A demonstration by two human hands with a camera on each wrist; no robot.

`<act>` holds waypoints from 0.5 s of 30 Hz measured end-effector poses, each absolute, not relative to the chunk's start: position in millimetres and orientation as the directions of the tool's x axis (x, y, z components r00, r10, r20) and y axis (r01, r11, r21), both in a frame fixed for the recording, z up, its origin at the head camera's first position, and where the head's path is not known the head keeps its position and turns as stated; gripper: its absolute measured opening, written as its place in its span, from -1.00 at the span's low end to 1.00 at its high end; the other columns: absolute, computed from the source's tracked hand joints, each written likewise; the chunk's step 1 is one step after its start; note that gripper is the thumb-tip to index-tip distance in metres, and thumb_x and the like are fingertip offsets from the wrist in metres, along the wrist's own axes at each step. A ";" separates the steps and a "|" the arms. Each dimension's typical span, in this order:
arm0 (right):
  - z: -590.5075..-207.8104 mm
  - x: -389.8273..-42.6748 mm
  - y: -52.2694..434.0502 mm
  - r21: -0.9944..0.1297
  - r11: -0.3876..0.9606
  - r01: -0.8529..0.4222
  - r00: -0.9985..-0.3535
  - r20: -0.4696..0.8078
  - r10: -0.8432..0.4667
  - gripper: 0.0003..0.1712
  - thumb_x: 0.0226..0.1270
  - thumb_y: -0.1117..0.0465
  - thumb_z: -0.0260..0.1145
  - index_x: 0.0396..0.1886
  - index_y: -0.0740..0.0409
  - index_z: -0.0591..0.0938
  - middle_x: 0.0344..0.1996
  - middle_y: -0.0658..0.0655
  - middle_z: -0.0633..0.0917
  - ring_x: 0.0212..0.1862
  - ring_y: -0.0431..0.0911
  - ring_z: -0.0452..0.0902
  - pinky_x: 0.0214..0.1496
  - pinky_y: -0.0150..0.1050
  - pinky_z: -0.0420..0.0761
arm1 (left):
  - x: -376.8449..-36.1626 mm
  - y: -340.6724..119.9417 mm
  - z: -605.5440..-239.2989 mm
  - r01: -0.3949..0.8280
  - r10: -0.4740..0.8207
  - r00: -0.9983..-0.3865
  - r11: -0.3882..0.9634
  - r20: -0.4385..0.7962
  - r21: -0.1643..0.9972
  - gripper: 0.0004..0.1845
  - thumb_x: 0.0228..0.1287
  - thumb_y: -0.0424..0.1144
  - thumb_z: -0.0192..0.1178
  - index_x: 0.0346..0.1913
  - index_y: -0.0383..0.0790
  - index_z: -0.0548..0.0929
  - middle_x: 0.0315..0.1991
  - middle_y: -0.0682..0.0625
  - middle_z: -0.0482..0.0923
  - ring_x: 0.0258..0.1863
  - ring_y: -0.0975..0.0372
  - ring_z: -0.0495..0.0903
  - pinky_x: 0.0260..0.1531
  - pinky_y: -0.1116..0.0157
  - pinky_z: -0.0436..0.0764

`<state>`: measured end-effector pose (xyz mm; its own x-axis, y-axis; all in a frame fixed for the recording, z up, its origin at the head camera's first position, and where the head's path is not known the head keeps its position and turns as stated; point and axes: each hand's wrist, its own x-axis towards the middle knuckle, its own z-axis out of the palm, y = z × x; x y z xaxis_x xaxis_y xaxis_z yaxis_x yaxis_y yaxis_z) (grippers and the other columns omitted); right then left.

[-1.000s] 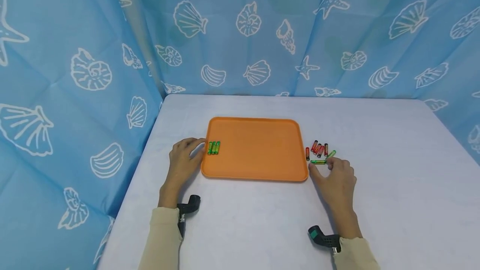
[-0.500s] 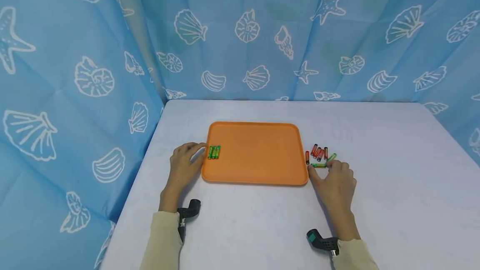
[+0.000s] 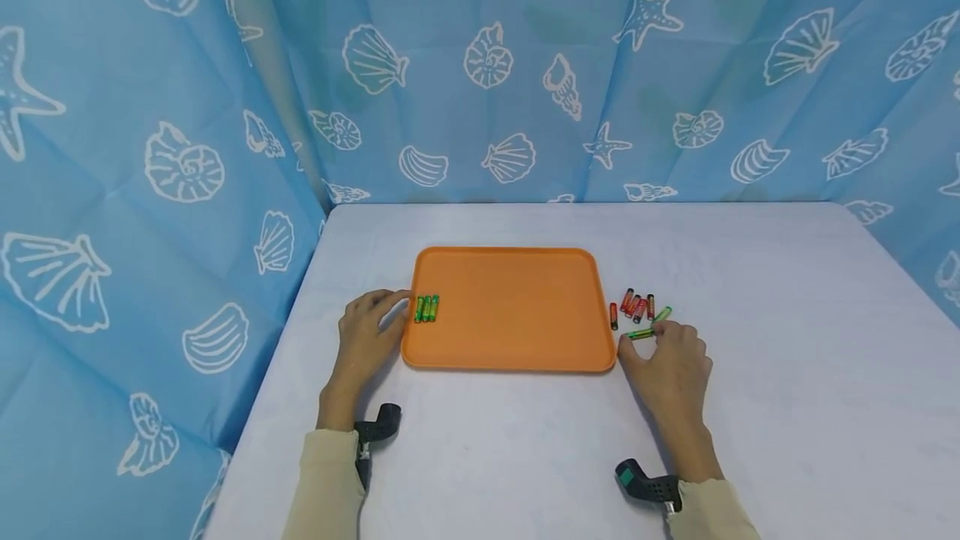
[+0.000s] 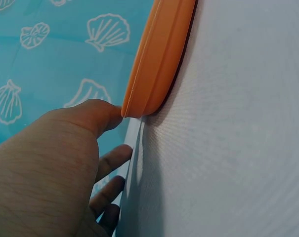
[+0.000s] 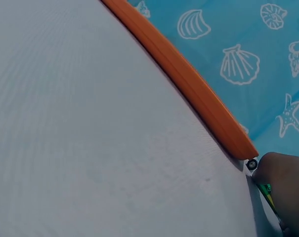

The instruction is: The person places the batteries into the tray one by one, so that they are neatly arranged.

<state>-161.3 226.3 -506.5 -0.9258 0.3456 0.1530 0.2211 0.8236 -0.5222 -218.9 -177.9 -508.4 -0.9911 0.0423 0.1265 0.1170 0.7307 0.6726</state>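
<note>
Now the right hand [image 3: 670,361] has tilted the green battery [image 3: 640,333] it pinches in its fingers, lifting one end off the tabletop [image 3: 750,407] just beside the orange tray [image 3: 517,357], while the left hand [image 3: 365,332], fingers relaxed, still touches the tray's left rim.

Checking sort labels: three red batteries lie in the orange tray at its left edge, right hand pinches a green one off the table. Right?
Not quite. In the head view the three batteries in the orange tray are green, not red. The right hand does pinch a green battery.
</note>
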 end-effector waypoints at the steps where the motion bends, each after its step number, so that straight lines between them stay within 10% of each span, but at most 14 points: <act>1: -506.1 -161.0 226.5 -0.532 0.818 0.218 -0.925 0.155 0.347 -0.31 0.33 -0.01 0.32 0.16 0.50 0.43 -0.05 0.39 0.43 0.02 0.27 0.31 0.03 0.22 0.29 | -218.6 -177.8 -508.2 0.116 0.040 -0.991 0.728 0.127 0.676 -0.59 0.51 -0.07 0.07 0.33 0.01 0.57 0.33 -0.17 0.37 0.43 -0.11 0.11 0.39 -0.15 -0.05; 15: -499.0 -152.4 222.5 -0.614 0.751 0.243 -0.916 0.109 0.386 -0.37 0.33 -0.05 0.34 0.13 0.38 0.48 -0.10 0.27 0.46 -0.06 0.14 0.34 -0.08 0.03 0.37 | -219.5 -179.9 -505.7 0.128 0.052 -0.990 0.717 0.130 0.686 -0.60 0.52 -0.08 0.08 0.32 -0.01 0.58 0.32 -0.18 0.38 0.41 -0.12 0.12 0.38 -0.16 -0.05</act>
<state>-152.4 222.5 -499.0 -0.9159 0.3863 0.1093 0.2435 0.7508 -0.6140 -219.5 -179.9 -505.7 -0.9901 0.0522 0.1303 0.1281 0.7166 0.6856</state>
